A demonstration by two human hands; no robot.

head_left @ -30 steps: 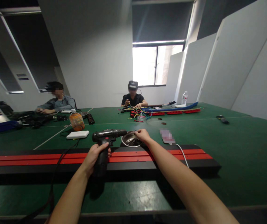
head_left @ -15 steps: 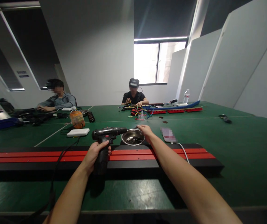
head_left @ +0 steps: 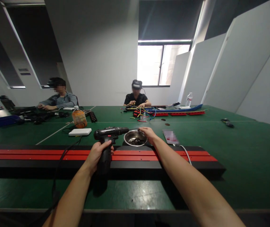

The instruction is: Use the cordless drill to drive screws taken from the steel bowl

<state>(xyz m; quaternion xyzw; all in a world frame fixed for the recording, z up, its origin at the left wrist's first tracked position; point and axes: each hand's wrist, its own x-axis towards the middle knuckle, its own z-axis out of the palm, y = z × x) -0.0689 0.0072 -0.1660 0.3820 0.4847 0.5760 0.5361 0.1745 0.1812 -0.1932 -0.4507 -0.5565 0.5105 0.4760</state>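
My left hand is wrapped round the grip of a black cordless drill, whose chuck and thin bit point to the right. The fingers of my right hand are pinched together at the bit's tip, above the far rim of a steel bowl. Whatever sits in that pinch is too small to make out. Small dark pieces that look like screws lie in the bowl. Below the drill, a long black beam with red strips runs across the table.
A phone with a white cable lies right of the bowl. On the left are a white power bank, an orange drink bottle and a black cable. Two people sit across the green table, one behind coloured wires.
The view has shifted slightly. Both hands keep their hold, and the drill and the pinched fingers stay in nearly the same place over the bowl.
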